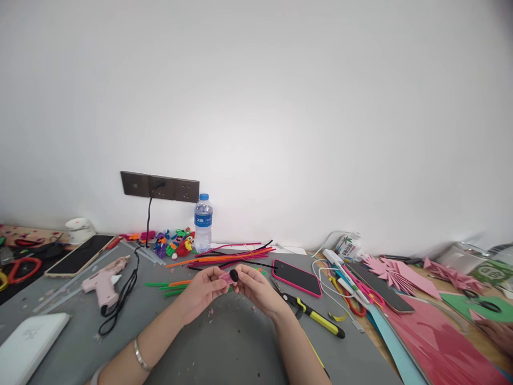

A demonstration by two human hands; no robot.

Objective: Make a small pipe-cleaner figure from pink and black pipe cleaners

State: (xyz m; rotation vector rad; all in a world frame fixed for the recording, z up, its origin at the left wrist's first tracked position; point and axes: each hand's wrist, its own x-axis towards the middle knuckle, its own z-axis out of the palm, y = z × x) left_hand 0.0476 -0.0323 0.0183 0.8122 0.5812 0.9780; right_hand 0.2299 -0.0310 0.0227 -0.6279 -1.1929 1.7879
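My left hand [203, 291] pinches a small pink fuzzy piece [227, 277], apparently coiled pipe cleaner. At its right end sits a dark round tuft [233, 275], which the fingers of my right hand [256, 289] grip. Both hands meet above the grey mat [224, 347], and the fingertips partly hide the piece. Behind them lies a bundle of red, orange and black pipe cleaners [236, 258]. Green pipe cleaners [174, 290] rest just left of my left hand.
Left are a pink glue gun [102, 283], a phone [80, 256] and a white box [34, 347]. A water bottle [203, 224] stands by the wall. Right are a pink-rimmed phone [297, 278], yellow-handled pliers [316, 315] and red paper [436, 337]. Another person's hand [497, 334] shows far right.
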